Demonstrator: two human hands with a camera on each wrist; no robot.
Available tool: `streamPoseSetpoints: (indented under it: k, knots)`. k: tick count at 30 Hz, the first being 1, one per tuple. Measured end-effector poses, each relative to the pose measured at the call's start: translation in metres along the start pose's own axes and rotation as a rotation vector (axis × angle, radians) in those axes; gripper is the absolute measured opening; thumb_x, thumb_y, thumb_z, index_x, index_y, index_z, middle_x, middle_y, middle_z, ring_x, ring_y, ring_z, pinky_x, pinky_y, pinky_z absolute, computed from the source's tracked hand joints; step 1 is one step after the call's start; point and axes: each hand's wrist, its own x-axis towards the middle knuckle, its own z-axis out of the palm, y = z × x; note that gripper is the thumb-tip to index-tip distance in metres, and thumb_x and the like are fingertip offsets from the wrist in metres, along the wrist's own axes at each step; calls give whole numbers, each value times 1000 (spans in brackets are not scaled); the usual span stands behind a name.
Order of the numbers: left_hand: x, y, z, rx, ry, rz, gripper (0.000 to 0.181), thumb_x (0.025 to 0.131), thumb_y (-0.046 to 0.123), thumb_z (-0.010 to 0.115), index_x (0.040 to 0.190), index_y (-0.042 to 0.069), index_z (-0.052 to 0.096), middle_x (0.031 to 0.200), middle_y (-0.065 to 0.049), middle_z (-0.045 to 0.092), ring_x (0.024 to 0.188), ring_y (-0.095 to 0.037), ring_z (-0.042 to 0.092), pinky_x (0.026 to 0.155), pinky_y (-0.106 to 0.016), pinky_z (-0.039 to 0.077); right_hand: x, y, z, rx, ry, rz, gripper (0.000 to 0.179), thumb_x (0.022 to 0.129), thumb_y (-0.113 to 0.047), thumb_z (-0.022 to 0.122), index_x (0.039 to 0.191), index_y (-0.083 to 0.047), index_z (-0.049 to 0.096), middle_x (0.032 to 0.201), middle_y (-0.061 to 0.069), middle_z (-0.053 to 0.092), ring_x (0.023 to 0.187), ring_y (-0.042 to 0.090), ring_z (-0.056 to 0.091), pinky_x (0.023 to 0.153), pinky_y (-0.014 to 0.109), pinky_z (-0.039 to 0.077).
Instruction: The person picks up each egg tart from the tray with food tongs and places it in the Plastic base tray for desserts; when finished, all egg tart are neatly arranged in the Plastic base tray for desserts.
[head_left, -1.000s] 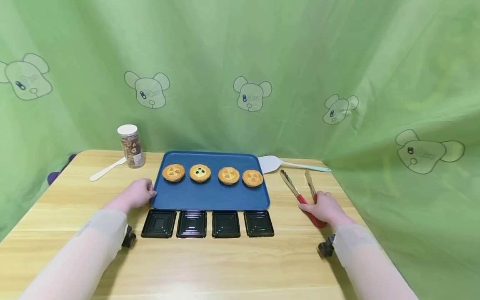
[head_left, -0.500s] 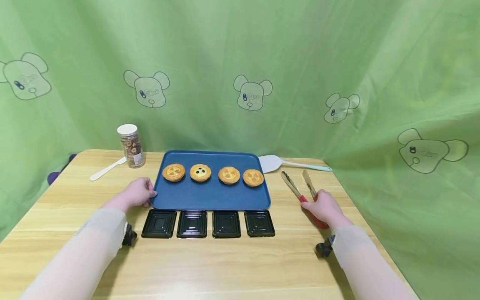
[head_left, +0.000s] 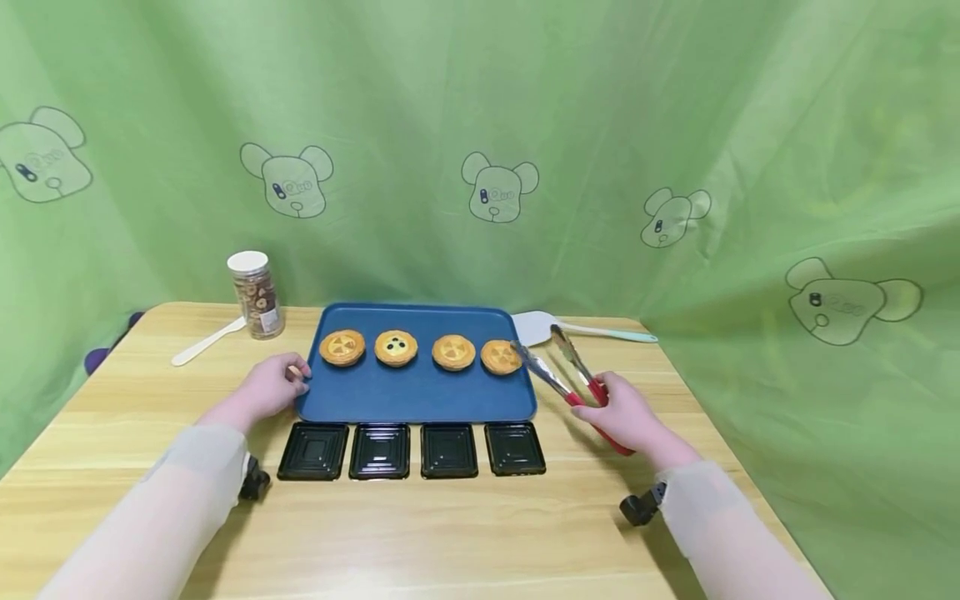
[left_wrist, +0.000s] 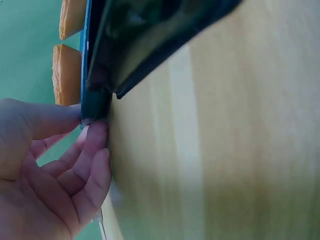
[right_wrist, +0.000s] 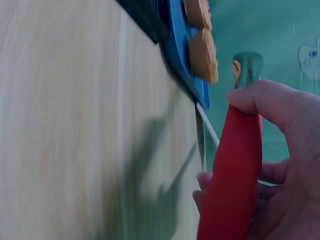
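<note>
My right hand (head_left: 624,411) grips red-handled metal tongs (head_left: 576,400), whose arms are spread and raised over the table. One tong tip overlaps the rightmost tart (head_left: 500,357) in the head view; whether it touches cannot be told. In the right wrist view the thumb lies along the red handle (right_wrist: 235,165). At the near left corner of a blue tray (head_left: 420,400), my left hand (head_left: 270,386) pinches the rim, thumb above and fingers beneath in the left wrist view. Several tarts sit in a row on the tray, one of them dotted with dark berries (head_left: 396,347).
Several black square plastic trays (head_left: 448,450) line the tray's front edge. A white spatula (head_left: 534,327) lies behind at the right. At the back left stand a clear jar with a white lid (head_left: 257,296) and a pale spoon-like utensil (head_left: 210,340). Green curtain (head_left: 405,125) surrounds the table.
My right hand has lifted the tongs from the table and moved them left, toward the rightmost tart. The left hand stays at the tray's corner. The view has shifted slightly.
</note>
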Motion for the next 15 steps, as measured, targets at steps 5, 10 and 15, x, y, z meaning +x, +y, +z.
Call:
streamPoseSetpoints:
  k: [5,10,15]
  knots:
    - [-1,-2,0,-19,2,12,16,88,-5,62,103,-6,60,83,-11,59,71,-21,56,63,-34,49,5,-14,10,-18,-36,-72,67,82,-27,80,131,9,51,102,18,58,89,29,54,82,48,47]
    - [1,-5,0,-26,-1,23,17,88,-5,64,104,-7,61,89,-12,60,81,-24,57,69,-35,49,9,-20,19,-23,-53,-85,69,81,-25,82,133,8,51,106,18,57,93,30,54,88,50,46]
    - [2,-6,-1,-16,-9,28,17,88,-4,64,104,-6,61,94,-15,62,86,-28,59,75,-39,51,13,-21,24,-32,-58,-80,67,81,-24,82,133,7,53,106,18,56,92,30,53,86,47,45]
